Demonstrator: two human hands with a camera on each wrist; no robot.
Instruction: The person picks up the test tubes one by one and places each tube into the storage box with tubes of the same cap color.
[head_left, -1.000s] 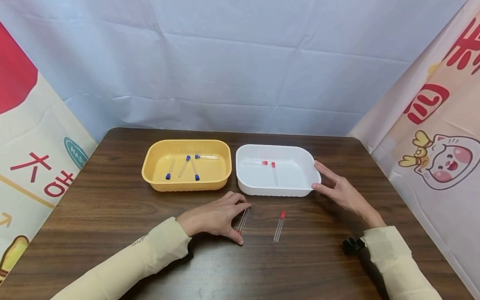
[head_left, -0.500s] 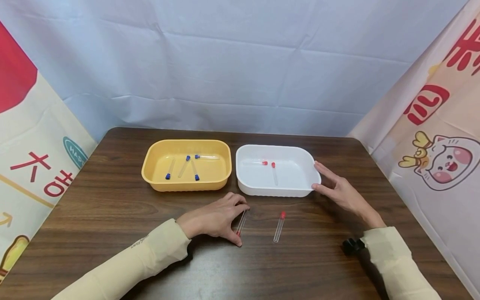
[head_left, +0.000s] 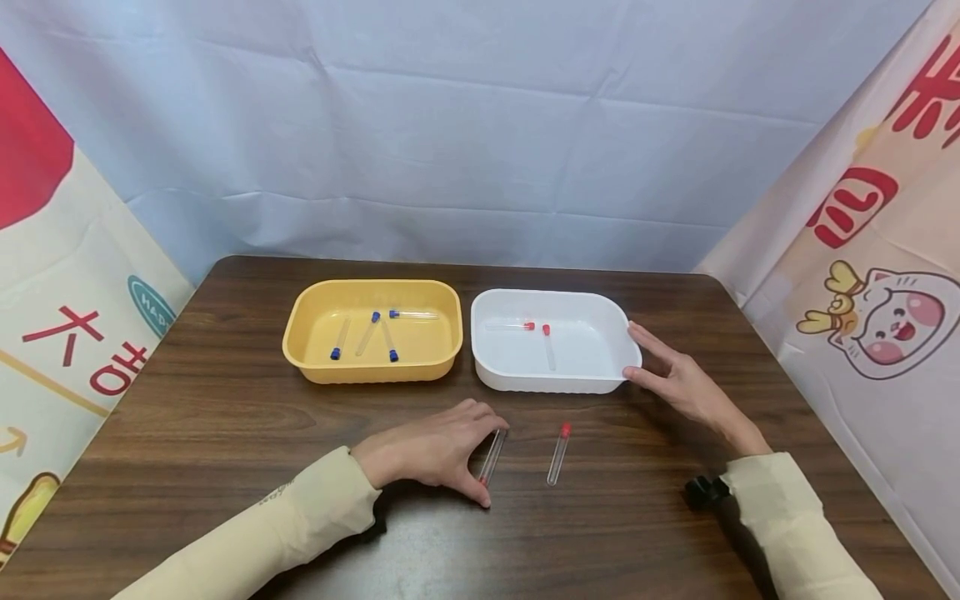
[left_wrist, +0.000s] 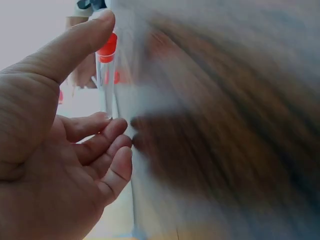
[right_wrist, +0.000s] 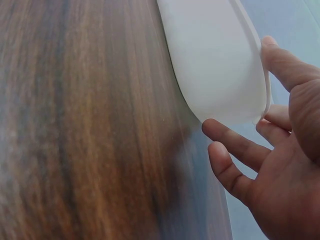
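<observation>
My left hand (head_left: 438, 450) pinches a red-capped test tube (head_left: 492, 458) lengthwise, low over the table. In the left wrist view the thumb is at the red cap (left_wrist: 107, 48) and the index fingertip at the clear rounded end. My right hand (head_left: 686, 385) touches the right end of a white plastic basin (head_left: 555, 383) with thumb and fingers spread and fairly straight. Inside that basin lie two red-capped test tubes. Another red-capped test tube (head_left: 558, 454) lies on the table between the hands. The right wrist view shows the thumb against the basin's rim (right_wrist: 265, 75).
A yellow basin (head_left: 375, 372) stands left of the white one, with several blue-capped test tubes (head_left: 386, 340) in it. Both are on a dark wooden table (head_left: 195, 400). Pale cloth (head_left: 480, 125) hangs behind, and printed sheets flank both sides.
My left hand has shifted slightly toward the front of the table and right, and the test tube has moved with it. The right hand and both basins stay put.
</observation>
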